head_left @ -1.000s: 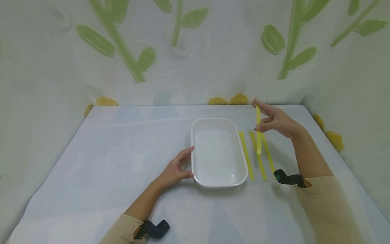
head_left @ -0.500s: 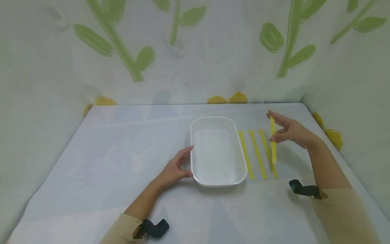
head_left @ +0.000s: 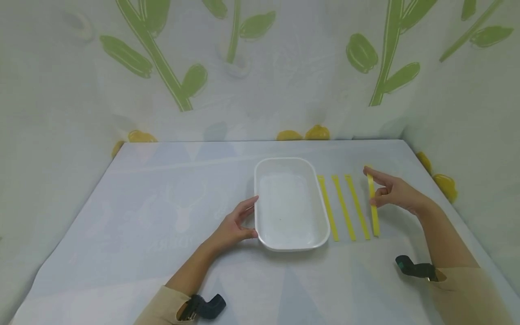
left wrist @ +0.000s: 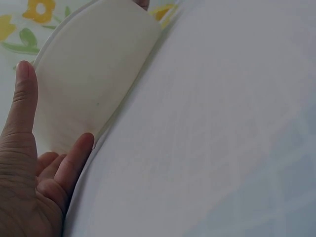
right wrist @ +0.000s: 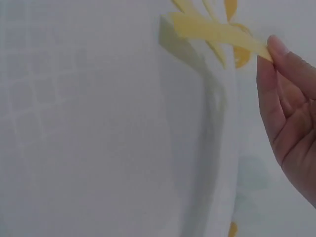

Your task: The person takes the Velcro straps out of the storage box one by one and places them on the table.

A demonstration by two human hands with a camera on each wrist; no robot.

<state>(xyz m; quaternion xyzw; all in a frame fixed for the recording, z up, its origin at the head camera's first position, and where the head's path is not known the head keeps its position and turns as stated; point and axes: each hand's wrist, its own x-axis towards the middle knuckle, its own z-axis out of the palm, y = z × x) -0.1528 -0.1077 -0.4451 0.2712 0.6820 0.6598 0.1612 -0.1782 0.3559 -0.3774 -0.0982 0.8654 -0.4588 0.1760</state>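
Note:
My right hand [head_left: 396, 193] pinches a thin yellow strip [head_left: 375, 221] between thumb and fingers. In the head view the strip lies close over the table, to the right of three similar yellow strips [head_left: 358, 207]. From the right wrist, the strip [right wrist: 212, 30] runs out from my fingertips and casts a shadow below. A white rectangular basin [head_left: 290, 203] with rounded corners stands left of the strips. My left hand [head_left: 235, 225] rests against its left side, thumb and fingers spread apart. The left wrist view shows extended fingers [left wrist: 74, 160] touching the basin's outer wall.
A pale patterned cloth covers the table [head_left: 142, 216]. Behind it rises a curtain [head_left: 292, 90] with green leaf and yellow flower prints. Dark wrist cameras sit at both beige sleeves [head_left: 467, 289].
My right hand has moved right and down toward the table with the yellow strip, past the three other strips. My left hand and the basin stay in place.

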